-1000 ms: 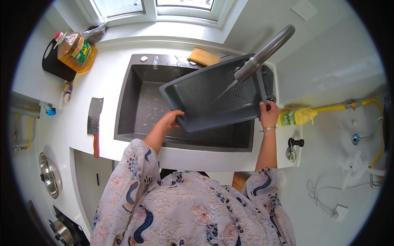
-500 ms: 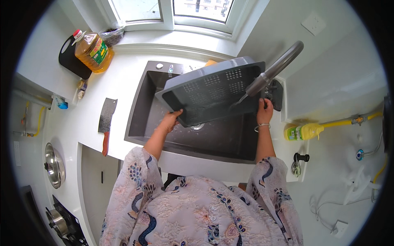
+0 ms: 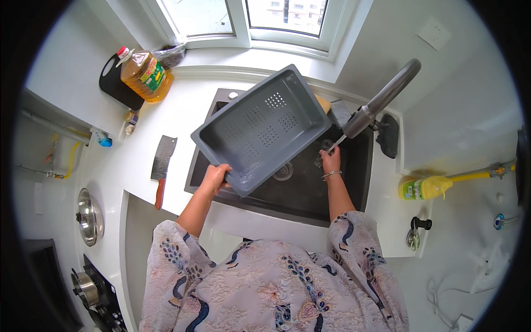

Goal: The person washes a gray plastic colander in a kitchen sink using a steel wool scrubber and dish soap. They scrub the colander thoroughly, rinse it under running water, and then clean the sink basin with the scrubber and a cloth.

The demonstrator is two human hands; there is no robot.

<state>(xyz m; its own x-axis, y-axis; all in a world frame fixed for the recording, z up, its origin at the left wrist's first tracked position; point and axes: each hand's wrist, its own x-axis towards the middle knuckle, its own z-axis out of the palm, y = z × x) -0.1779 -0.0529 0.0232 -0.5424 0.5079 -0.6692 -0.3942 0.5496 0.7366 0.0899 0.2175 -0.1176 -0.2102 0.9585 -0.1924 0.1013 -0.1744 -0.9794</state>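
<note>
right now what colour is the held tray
The tray is grey, best in the head view.

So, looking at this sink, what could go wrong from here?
The gray perforated basket could twist or slip, since only the left hand grips it, at its near corner. Water from the faucet might splash out of the sink, as the right hand is at the stream. The cleaver might fall if bumped: its handle reaches about the front edge of the counter.

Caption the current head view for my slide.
Left hand holds a gray basket over the sink; right hand beneath the running tap.
</note>
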